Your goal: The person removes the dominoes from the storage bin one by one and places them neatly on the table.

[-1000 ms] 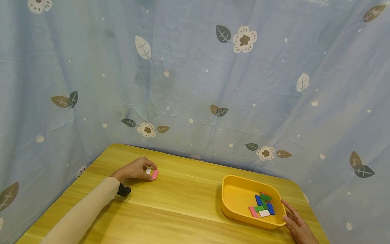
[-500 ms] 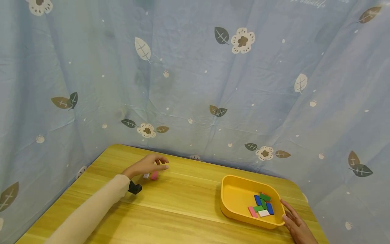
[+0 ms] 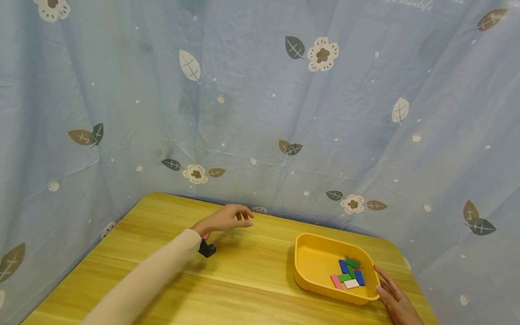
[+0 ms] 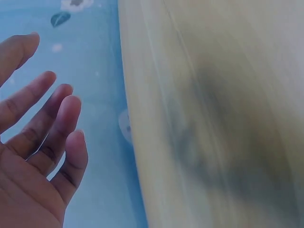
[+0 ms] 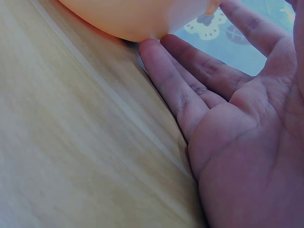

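Note:
My left hand (image 3: pixel 227 218) hovers above the table's far half, fingers loosely bent. Nothing lies between them in the left wrist view, where the palm and fingertips show fully. A pink block (image 3: pixel 206 236) peeks out behind the left wrist; the white block beside it is hidden. At the right, my right hand (image 3: pixel 395 301) touches the outside corner of a yellow tray (image 3: pixel 321 295) with fairly straight fingers. In the right wrist view the fingertips (image 5: pixel 152 47) meet the tray's wall. Inside it lie green blocks (image 3: pixel 353 262), blue blocks (image 3: pixel 359 278), a pink block (image 3: pixel 336 282) and a white block (image 3: pixel 351 284).
The wood-grain table (image 3: pixel 243 271) ends at a blue curtain (image 3: pixel 243 113) with leaf and flower prints, behind and at both sides. A black wrist mount (image 3: pixel 207 248) hangs under the left sleeve (image 3: pixel 150 280).
My left hand has left the pink and white blocks at the far left, risen and moved right, holding nothing. My right hand and the tray have stayed in place.

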`<move>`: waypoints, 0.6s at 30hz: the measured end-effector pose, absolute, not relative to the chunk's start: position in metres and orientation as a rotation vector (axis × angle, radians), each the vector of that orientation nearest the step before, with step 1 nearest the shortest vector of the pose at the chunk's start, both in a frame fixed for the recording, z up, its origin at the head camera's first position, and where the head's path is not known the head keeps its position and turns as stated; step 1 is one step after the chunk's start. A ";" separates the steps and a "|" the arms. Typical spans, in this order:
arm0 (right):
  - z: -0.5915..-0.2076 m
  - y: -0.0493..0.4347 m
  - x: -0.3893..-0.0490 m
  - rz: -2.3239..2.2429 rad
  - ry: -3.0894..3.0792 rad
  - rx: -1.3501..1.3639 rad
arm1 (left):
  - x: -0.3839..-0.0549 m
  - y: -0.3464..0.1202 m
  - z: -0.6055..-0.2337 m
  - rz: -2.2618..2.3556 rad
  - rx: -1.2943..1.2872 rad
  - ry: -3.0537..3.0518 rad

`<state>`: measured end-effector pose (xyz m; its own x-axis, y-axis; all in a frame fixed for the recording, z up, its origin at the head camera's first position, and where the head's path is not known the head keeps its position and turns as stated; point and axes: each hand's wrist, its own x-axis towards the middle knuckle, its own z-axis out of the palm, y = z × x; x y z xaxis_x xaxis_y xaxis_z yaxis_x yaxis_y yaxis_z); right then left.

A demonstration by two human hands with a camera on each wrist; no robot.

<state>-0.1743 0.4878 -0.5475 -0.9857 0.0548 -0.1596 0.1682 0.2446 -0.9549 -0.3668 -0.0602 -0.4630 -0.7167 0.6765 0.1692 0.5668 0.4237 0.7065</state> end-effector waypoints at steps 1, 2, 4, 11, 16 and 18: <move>-0.548 0.488 -0.174 -1.865 2.403 0.221 | -0.367 -0.054 -0.461 1.166 1.136 2.518; -0.549 0.488 -0.174 -1.866 2.405 0.224 | -0.367 -0.048 -0.460 1.168 1.159 2.506; -0.549 0.488 -0.174 -1.872 2.405 0.233 | -0.366 -0.036 -0.456 1.167 1.193 2.491; -0.549 0.487 -0.174 -1.876 2.392 0.264 | -0.363 0.007 -0.448 1.167 1.273 2.451; -0.548 0.486 -0.174 -1.859 2.405 0.250 | -0.358 0.033 -0.443 1.176 1.329 2.401; -0.548 0.486 -0.174 -1.858 2.414 0.238 | -0.355 0.043 -0.441 1.197 1.346 2.373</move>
<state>-0.1740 0.4858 -0.5480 -0.9841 0.0705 -0.1629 0.1756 0.2499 -0.9522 -0.3553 0.0426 -0.4408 -0.5814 0.7799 0.2319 0.6498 0.2736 0.7091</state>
